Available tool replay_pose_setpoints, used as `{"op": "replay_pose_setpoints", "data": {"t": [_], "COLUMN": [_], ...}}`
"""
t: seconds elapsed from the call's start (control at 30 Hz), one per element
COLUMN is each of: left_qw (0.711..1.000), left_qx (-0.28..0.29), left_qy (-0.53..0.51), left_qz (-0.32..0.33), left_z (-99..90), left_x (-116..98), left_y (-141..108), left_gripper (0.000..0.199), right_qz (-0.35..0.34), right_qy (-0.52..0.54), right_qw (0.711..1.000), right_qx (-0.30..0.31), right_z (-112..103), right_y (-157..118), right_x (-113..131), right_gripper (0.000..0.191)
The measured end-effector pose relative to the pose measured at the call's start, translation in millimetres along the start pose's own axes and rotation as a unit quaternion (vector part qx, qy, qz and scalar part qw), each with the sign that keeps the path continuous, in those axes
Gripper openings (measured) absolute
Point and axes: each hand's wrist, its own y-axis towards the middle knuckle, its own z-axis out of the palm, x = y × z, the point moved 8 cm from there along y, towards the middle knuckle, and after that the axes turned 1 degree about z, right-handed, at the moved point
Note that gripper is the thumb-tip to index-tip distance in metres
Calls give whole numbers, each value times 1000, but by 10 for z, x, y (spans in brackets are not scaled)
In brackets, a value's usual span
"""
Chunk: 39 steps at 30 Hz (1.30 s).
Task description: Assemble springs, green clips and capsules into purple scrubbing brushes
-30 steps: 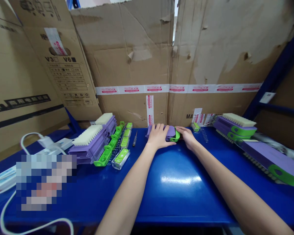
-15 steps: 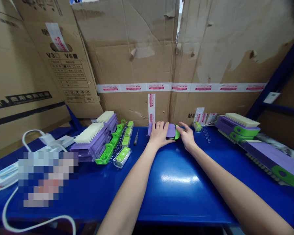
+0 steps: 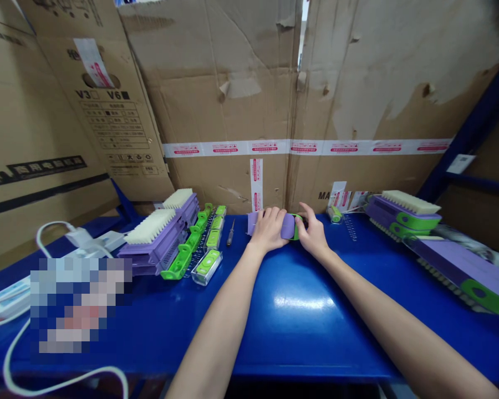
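Observation:
A purple brush body lies on the blue table near the back, long side across. Over its left and middle part my left hand is laid, fingers wrapped over the far edge and thumb at the near edge. A green end piece sits at the body's right end. My right hand touches that green piece with its thumb, the index finger raised and apart. The underside of the body is hidden.
Purple brush parts, green pieces, springs and clear-cased green blocks stand left, beside a screwdriver. White power strip is far left. Brushes, a spring and a green block lie right. Cardboard stands behind.
The purple body and green end piece have shifted slightly left. My right hand has moved slightly left, its thumb now against the green piece.

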Motion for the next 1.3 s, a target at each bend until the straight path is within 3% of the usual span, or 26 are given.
{"op": "replay_pose_setpoints", "data": {"t": [0.13, 0.43, 0.57, 0.67, 0.77, 0.93, 1.1, 1.3], "left_qw": [1000, 998, 980, 943, 897, 825, 808, 791], "left_qx": [-10, -53, -141, -219, -260, -234, -180, -144], "left_qy": [-1, -34, -117, -190, -271, -399, -472, -521], "left_qz": [5, 22, -78, -163, -234, -323, -303, -287], "left_z": [-3, 19, -109, -216, -230, -38, 81, 99], "left_x": [-24, -19, 146, 347, 563, 786, 683, 581], "left_y": [7, -7, 22, 1, -40, -81, -8, 23], "left_gripper": [59, 70, 70, 74, 73, 70, 73, 68], "right_qz": [-5, 1, 1, -3, -5, -10, 1, -2], "right_qy": [-8, 12, 12, 18, 15, 3, -1, -13], "right_qw": [1000, 1000, 1000, 999, 999, 998, 998, 996], "right_qx": [-10, 27, 15, 33, 46, 58, 67, 86], "right_z": [-19, 34, 13, 52, 93, 130, 135, 167], "right_y": [5, 17, 9, -4, -19, -31, -34, -37], "right_x": [16, 16, 72, 96, 93, 86, 69, 59], "right_gripper": [47, 50, 60, 62, 61, 60, 58, 57]}}
